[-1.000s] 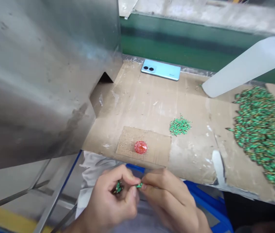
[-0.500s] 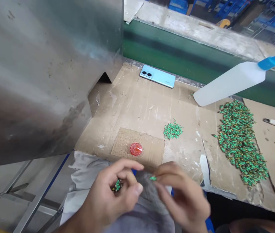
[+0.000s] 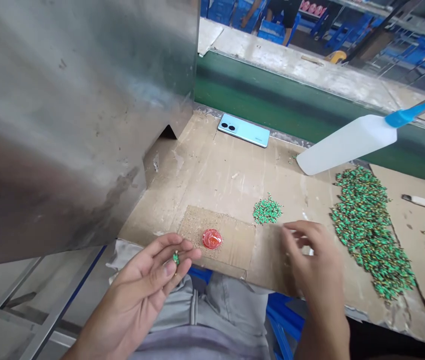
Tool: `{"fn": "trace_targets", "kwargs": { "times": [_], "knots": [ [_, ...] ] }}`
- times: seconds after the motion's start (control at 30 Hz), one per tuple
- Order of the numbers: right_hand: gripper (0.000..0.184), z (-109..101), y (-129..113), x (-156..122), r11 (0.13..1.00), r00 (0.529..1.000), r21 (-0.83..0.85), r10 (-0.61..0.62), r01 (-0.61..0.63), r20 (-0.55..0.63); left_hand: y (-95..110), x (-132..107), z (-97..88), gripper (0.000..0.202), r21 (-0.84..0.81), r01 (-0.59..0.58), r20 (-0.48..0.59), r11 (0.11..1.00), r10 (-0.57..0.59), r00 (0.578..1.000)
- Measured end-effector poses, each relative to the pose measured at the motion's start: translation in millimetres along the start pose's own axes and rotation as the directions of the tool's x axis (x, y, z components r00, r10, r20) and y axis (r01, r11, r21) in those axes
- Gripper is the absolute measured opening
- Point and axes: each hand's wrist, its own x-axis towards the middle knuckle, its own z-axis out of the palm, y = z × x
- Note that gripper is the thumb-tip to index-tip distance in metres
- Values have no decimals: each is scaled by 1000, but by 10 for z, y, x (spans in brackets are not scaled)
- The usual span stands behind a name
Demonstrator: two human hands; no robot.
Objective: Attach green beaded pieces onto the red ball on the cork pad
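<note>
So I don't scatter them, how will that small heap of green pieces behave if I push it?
The heap of green pieces will probably spread easily, being a low, loose mound. Each looks tiny and likely light, like the one in the left hand, so a push may scatter them.

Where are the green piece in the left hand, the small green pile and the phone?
Green piece (image 3: 175, 258): head view, point on its middle.
Small green pile (image 3: 267, 210): head view, point on the pile's centre.
Light-blue phone (image 3: 244, 130): head view, point on the middle of its back.
</note>
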Motion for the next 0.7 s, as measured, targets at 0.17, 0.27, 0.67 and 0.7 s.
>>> {"fn": "trace_targets", "kwargs": {
  "times": [0.17,0.27,0.67,0.7],
  "knots": [
    [17,271,-133,-5,998,984,23,-70,67,166,25,-19,36,35,17,99,-23,995,-98,995],
    [18,304,-125,9,998,984,26,-58,55,168,31,-17,72,31,38,96,2,995,-97,995],
    [8,134,-218,-125,946,1000,324,23,-20,-5,-175,13,2,26,478,-90,310,873,-72,948],
    [6,133,-297,-166,929,1000,369,6,-4,-2,-199,6,32,27,573,-145,319,807,-57,946]
  ]
}}
